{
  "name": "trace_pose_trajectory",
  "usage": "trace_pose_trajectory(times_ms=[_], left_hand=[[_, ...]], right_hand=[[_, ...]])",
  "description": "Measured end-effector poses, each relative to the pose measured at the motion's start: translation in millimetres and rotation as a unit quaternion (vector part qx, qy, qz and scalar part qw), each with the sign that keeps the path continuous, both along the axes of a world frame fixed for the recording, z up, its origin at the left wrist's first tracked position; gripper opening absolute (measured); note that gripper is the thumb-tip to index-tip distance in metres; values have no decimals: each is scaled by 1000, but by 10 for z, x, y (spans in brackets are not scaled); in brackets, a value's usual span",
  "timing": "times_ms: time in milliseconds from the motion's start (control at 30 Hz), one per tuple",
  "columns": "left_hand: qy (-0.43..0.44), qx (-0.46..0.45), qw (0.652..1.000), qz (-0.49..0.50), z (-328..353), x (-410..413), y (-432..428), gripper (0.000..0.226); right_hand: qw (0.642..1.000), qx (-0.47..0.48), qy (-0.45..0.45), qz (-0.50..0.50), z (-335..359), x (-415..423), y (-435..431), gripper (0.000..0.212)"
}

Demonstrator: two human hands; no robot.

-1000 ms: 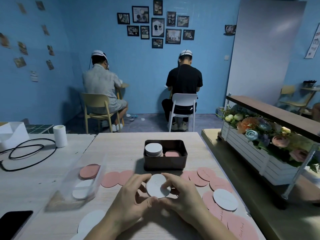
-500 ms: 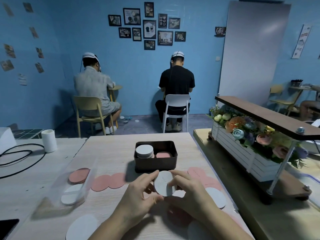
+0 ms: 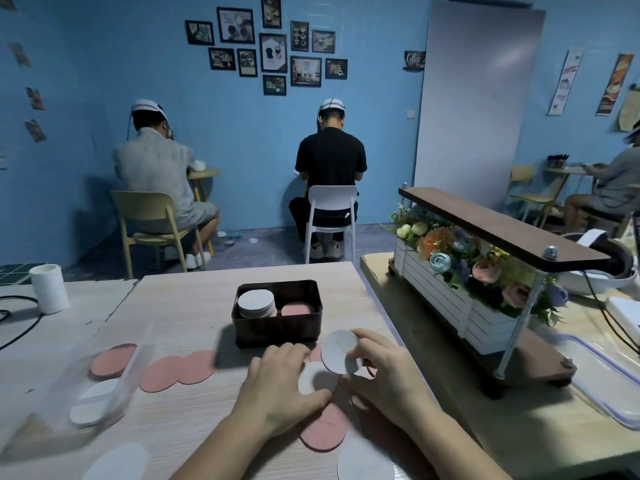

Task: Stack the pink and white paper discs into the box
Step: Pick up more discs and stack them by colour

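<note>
A tilted white paper disc is pinched at its right edge by the right hand just before the dark box, while a flat white disc is touched by the loosely spread left hand

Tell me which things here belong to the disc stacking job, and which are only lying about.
Job: box, white disc in right hand, white stack, pink stack, loose pink discs.
Lying about: paper roll, flower box, plastic tub.

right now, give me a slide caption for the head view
Right hand holds a white disc near the box; left hand touches a second disc on the table.
</note>
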State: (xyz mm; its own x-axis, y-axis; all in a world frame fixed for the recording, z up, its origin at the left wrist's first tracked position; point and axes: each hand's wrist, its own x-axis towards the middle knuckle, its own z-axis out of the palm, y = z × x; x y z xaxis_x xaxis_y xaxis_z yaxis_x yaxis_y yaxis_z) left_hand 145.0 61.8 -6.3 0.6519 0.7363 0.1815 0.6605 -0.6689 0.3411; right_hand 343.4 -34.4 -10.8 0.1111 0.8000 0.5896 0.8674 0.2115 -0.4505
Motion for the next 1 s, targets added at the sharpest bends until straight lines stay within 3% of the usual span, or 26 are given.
trace_pose_trajectory(times_ms=[167,267,333,467,533,633,833,1000], left_hand=[[-18,-41,999,18,63,62,52,45],[-111,-123,986,21,50,-16,103,37],[-200,-180,963,35,31,-116,112,23],[-388,-252,884,69,33,-417,125,23],[-439,-258,858,74,65,-532,129,21],[-456,-252,851,72,94,-588,125,21],[-428,-229,871,70,16,-628,120,19],[-413,-213,882,74,-15,-643,120,15]], right_hand=[[1000,-4,0,3,3,11,51,33],[1000,-3,-5,0,-5,-24,71,35],[1000,-4,-8,-1,-32,-37,85,37],[1000,-17,-16,-2,-34,-50,74,34],[999,-22,-27,5,-22,-98,71,30],[998,-39,-19,49,-15,-274,116,25],[993,-24,15,111,33,-665,234,25],[989,-57,78,109,46,-813,258,56]])
